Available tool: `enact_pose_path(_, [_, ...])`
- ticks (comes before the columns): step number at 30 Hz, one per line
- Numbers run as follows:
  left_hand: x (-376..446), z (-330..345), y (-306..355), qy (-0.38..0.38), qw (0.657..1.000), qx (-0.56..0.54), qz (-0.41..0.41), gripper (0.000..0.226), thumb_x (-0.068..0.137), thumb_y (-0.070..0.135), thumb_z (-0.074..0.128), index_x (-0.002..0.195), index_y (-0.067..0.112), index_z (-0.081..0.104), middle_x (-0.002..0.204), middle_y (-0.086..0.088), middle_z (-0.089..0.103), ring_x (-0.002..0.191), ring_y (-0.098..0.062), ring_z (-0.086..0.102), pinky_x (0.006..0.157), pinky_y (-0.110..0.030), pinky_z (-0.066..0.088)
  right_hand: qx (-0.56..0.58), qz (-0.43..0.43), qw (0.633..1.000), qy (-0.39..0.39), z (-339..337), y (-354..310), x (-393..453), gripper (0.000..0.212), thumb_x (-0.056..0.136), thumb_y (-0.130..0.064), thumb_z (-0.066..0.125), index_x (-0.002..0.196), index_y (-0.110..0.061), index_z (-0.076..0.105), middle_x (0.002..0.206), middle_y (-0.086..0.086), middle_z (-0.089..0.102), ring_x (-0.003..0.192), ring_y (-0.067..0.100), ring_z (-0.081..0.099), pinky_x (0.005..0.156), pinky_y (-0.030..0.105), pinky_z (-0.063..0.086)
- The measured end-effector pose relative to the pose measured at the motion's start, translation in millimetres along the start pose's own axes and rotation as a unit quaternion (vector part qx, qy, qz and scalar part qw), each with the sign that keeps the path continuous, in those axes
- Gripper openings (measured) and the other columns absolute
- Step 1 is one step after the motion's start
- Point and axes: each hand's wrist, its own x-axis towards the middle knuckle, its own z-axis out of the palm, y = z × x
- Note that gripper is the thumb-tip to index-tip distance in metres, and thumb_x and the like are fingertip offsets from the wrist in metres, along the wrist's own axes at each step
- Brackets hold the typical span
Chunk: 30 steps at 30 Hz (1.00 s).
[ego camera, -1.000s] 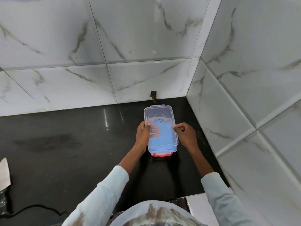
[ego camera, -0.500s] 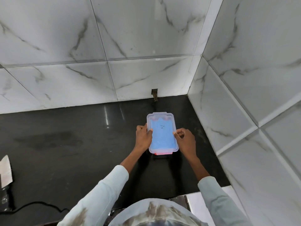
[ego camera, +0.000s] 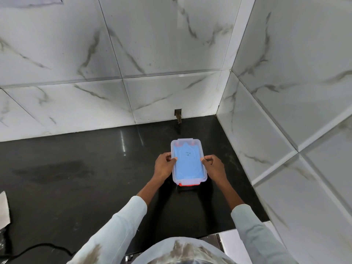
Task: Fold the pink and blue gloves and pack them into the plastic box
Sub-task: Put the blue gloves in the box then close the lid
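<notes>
The clear plastic box (ego camera: 198, 147) stands on the black counter near the right corner, with its transparent lid lying flat on top. A blue glove (ego camera: 187, 164) shows through the lid and fills most of the box. A pink-red edge (ego camera: 188, 185) shows under it at the near end. My left hand (ego camera: 163, 166) grips the box's left rim, thumb over the lid. My right hand (ego camera: 214, 166) grips the right rim the same way.
The black counter (ego camera: 85, 178) runs left from the box, with a dull smear on it. Marble-tiled walls close the back and right. A small outlet (ego camera: 178, 114) sits in the back wall. A cloth scrap (ego camera: 3, 210) and a black cable (ego camera: 38, 248) lie far left.
The lid, offset toward the back wall a second ago, now sits square over the box. Both hands have shifted onto the box's side rims.
</notes>
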Motion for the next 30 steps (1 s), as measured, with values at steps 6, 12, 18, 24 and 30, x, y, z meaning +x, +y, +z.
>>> enact_pose_path(6, [2,0,0,0.001,0.996,-0.06,-0.069,0.033,0.103,0.027,0.069,0.126,0.004,0.063,0.125,-0.011,0.074,0.113,-0.026,0.075,0.101,-0.045,0.063,0.09,0.071,0.993,-0.024,5,2,2,0.035,0.104,-0.038,0.063,0.121,-0.008,0.063,0.116,0.006,0.071,0.092,0.012,0.067,0.078,0.025,0.057])
enact_pose_path(12, [8,3,2,-0.034,0.978,-0.108,-0.176,0.041,0.105,0.034,0.066,0.127,-0.001,0.065,0.12,-0.011,0.076,0.097,-0.022,0.075,0.088,-0.038,0.065,0.138,0.129,0.98,-0.06,6,1,8,0.044,0.102,-0.045,0.062,0.127,-0.008,0.062,0.121,0.008,0.073,0.11,0.027,0.074,0.104,0.047,0.059])
enact_pose_path(18, [9,5,14,-0.066,0.968,-0.125,-0.208,0.036,0.107,0.033,0.063,0.127,0.003,0.067,0.112,-0.009,0.075,0.08,-0.016,0.07,0.069,-0.031,0.061,0.137,0.124,0.982,-0.026,0,2,10,0.047,0.099,-0.047,0.067,0.122,-0.006,0.065,0.114,0.009,0.076,0.106,0.027,0.076,0.102,0.042,0.06])
enact_pose_path(24, [8,15,12,-0.057,0.97,-0.125,-0.201,0.037,0.108,0.034,0.061,0.127,0.002,0.064,0.124,-0.013,0.075,0.106,-0.027,0.075,0.089,-0.043,0.065,0.139,0.132,0.981,0.003,0,18,-1,0.044,0.1,-0.045,0.067,0.121,-0.006,0.062,0.116,0.01,0.072,0.104,0.025,0.073,0.097,0.039,0.06])
enact_pose_path(30, [-2,19,9,0.045,0.996,0.056,-0.051,0.039,0.101,0.041,0.069,0.126,0.012,0.059,0.128,-0.006,0.068,0.109,-0.02,0.072,0.096,-0.043,0.064,0.131,0.143,0.981,-0.017,-5,15,-4,0.044,0.101,-0.044,0.064,0.126,-0.008,0.06,0.123,0.01,0.07,0.109,0.025,0.073,0.098,0.038,0.062])
